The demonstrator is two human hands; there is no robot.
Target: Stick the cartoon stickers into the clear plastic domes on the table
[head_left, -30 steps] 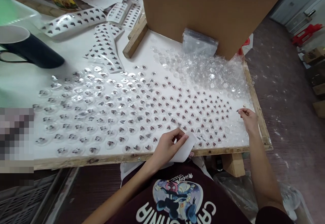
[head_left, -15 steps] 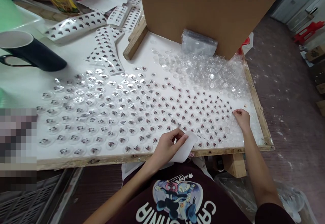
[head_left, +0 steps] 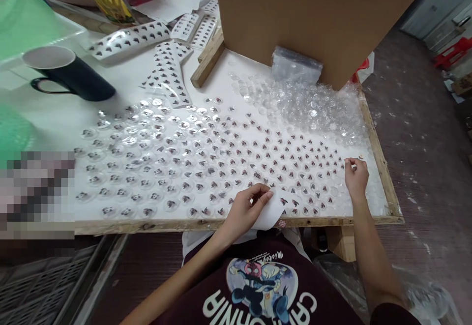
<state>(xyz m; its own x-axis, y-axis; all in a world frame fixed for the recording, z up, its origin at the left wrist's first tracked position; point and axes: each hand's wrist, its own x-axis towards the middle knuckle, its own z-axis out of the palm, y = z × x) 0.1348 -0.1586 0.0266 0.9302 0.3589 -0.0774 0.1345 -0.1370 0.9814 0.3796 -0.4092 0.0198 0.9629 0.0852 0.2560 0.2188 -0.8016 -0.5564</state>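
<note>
My left hand (head_left: 248,209) is closed in a pinch on a white sticker sheet (head_left: 269,217) near the table's front edge. A few small dark printed figures show along the sheet's right part. Over the right side of the table, my right hand (head_left: 357,178) has its thumb and forefinger pinched together; anything between them is too small to make out. Beside its fingertips lie small clear round discs (head_left: 335,191). Many more discs with little dark printed figures (head_left: 199,186) cover the table in loose rows.
A heap of clear plastic discs (head_left: 313,113) lies before a large cardboard box (head_left: 324,15). Further sticker sheets (head_left: 171,76), a wood block (head_left: 208,64) and a dark mug (head_left: 81,76) stand farther back. A wooden rim (head_left: 383,177) edges the table.
The view has swung slightly left. The sticker sheet in my left hand has tilted, so printed figures now show on it. My right hand's fingers have drawn up slightly, in nearly the same place.
</note>
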